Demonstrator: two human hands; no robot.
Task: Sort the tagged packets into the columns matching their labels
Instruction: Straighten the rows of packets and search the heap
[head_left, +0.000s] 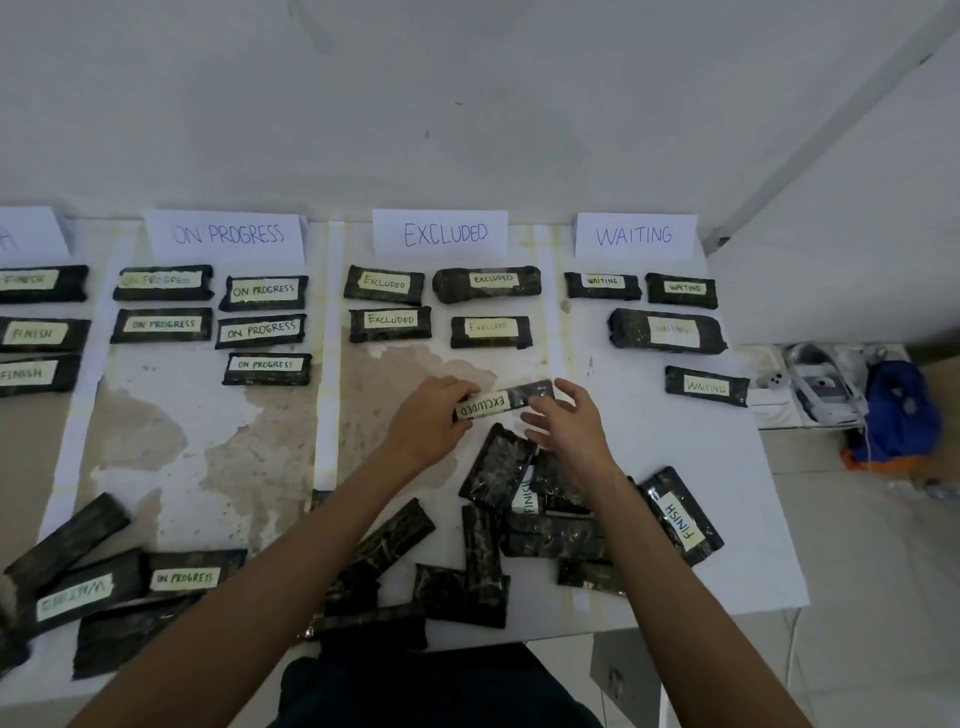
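Both hands are working on one packet above the middle of the table. The left hand (431, 415) is gripping one end of it with curled fingers. The right hand (566, 428) is sitting at the other end with its fingers loosely spread, and I cannot tell whether it is really pinching that end or only steadying it.

The white-sheeted table (675, 467) is carrying the whole layout, with columns running away from the person under paper signs. The unsorted heap (498, 470) is lying along the near edge, just below the hands, many packets in it face down. The EXCLUDED column (384, 285) is holding four packets in two rows beneath the EXCLUDED sign (439, 234), with the ON PROGRESS column (265, 291) on its left and the WAITING column (670, 330) on its right.

The held packet (506, 400) is hanging just above the heap and near the bottom of the EXCLUDED column. Its tag (482, 406) is reading EXCLUDED, upside down to the person.

As I judge it, the step in hand is reading and placing this packet. The next move is calling for a half turn so the tag faces the same way as the others. After that comes a short carry forward to the bare patch below the second row, setting it down apart from its neighbours.
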